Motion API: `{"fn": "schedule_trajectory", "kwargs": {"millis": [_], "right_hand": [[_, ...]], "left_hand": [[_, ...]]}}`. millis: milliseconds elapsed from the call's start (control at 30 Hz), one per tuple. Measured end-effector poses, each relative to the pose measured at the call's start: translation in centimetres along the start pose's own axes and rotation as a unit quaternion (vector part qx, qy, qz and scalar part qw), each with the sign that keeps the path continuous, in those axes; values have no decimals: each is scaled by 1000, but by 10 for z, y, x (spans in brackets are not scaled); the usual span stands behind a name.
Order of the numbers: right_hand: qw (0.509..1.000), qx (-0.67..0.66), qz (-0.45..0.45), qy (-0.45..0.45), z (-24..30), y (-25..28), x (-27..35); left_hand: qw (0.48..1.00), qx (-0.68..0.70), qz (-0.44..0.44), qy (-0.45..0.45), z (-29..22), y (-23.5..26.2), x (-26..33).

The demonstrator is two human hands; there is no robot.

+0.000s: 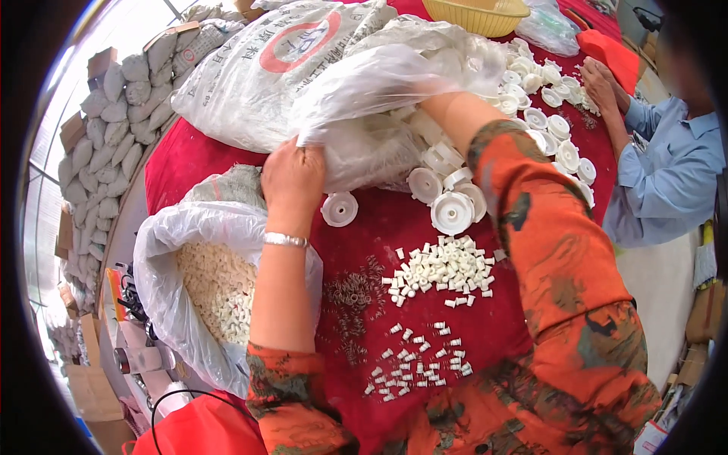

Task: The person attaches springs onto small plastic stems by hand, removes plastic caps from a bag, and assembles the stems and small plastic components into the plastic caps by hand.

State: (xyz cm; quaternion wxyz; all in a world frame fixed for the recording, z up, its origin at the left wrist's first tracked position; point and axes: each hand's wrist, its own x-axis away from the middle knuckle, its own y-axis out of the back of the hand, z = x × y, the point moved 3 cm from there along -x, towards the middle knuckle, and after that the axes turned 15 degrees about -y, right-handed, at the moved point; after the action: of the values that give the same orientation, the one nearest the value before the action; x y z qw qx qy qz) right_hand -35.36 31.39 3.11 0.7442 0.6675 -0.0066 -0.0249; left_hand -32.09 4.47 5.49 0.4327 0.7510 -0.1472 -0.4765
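My left hand is closed on the edge of a clear plastic bag, lifting it. This bag lines a white woven sack lying on the red cloth. My right forearm reaches in at the bag's mouth; the hand is hidden by plastic, so its fingers do not show. White round plastic discs with raised hubs spill from the mouth under my right arm. One loose disc lies beside my left wrist. Nearer me are a heap of small white plugs, thin metal springs, and plugs with springs on them.
A plastic-lined sack full of small pale pieces stands at the left. Across the red-covered table, a co-worker in a blue shirt handles parts. A yellow basket is at the back. Stacked filled sacks line the far left.
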Motion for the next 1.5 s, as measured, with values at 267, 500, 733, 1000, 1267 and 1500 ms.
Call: {"fn": "schedule_trajectory", "kwargs": {"millis": [267,500,733,1000,1267,1500], "right_hand": [[991,1,99,-92,-20,7,49],[979,-150,-21,134,31,35,195],[975,-157,-108,114,18,9,268],[968,-131,-213,-9,-21,-23,262],[925,-263,-253,-105,-11,-9,297],[958,-153,-239,49,21,-42,297]], "left_hand": [[695,561,-91,440,12,-17,11],[868,350,-9,352,30,-60,39],[992,-23,8,125,-46,1,51],[992,-74,92,46,-89,-38,84],[999,15,20,44,-98,-5,86],[780,541,-110,295,-156,64,153]]}}
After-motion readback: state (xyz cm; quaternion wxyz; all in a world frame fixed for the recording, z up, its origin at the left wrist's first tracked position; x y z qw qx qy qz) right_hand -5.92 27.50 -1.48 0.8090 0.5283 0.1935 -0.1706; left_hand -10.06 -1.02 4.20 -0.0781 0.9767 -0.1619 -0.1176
